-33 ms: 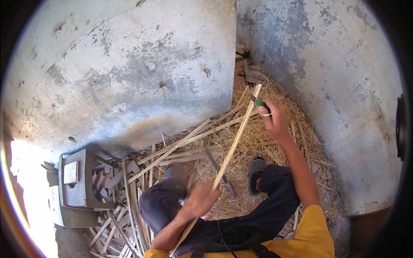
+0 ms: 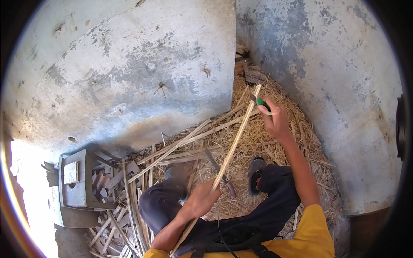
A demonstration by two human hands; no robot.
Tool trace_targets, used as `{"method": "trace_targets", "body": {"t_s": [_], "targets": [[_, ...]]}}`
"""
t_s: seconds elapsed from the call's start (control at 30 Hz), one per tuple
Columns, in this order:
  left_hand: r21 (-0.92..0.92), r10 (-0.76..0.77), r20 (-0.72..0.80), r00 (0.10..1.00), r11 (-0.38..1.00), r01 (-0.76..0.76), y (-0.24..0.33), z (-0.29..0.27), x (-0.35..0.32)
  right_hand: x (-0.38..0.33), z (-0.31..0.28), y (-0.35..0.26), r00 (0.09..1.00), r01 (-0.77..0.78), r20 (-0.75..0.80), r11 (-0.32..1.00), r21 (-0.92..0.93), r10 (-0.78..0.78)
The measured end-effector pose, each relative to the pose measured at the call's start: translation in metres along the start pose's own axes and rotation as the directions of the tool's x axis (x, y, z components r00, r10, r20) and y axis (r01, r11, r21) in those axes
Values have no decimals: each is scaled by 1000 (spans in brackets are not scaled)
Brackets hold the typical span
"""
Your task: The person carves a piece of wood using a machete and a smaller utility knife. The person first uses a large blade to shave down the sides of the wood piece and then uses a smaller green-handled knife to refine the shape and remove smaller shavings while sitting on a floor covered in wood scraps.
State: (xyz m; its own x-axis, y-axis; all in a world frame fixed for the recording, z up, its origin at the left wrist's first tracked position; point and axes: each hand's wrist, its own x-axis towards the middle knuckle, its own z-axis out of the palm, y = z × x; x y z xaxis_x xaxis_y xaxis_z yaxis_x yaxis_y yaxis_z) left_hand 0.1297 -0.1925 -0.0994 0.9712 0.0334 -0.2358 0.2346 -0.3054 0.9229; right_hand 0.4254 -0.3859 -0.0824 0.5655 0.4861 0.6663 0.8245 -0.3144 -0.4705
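Note:
A long, pale wooden strip (image 2: pixel 235 142) slants from my lap up toward the far right. My left hand (image 2: pixel 201 200) is closed around its lower part, above my thigh. My right hand (image 2: pixel 275 118) grips a small knife with a green handle (image 2: pixel 261 102). The short dark blade lies against the strip a little below its far tip. A thin pale curl loops by the fingers of my right hand; whether it is a shaving or a cord, I cannot tell.
Shavings (image 2: pixel 275 150) cover the floor between my feet and the walls. A dark-bladed tool with a brown handle (image 2: pixel 231 190) lies there. Long wooden strips (image 2: pixel 172 155) lean and lie at left. Near them stands a grey wooden box-like frame (image 2: pixel 88 193). Worn walls (image 2: pixel 142 77) close in ahead and right.
The pale curl by my right hand has shifted slightly. Both hands, the knife and the strip look almost unmoved.

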Motion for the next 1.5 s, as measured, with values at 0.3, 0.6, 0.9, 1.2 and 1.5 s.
{"method": "trace_targets", "body": {"t_s": [0.3,0.6,0.9,1.2,1.5], "targets": [[-130,-137,145,980,979,156,2,-3,4,-4,-52,132,795,-596,-190,801,-64,576],[-684,-28,291,956,693,228,7,-19,6,-13,-18,49,690,-610,554,786,100,466],[-617,-39,159,986,776,130,6,-10,11,-11,3,-33,944,-281,219,950,137,247],[-571,-5,82,997,819,51,2,-16,8,-25,0,-60,976,-209,111,941,267,186],[-497,-76,12,997,865,72,6,-14,10,-41,18,-94,950,238,153,947,214,-273]]}}
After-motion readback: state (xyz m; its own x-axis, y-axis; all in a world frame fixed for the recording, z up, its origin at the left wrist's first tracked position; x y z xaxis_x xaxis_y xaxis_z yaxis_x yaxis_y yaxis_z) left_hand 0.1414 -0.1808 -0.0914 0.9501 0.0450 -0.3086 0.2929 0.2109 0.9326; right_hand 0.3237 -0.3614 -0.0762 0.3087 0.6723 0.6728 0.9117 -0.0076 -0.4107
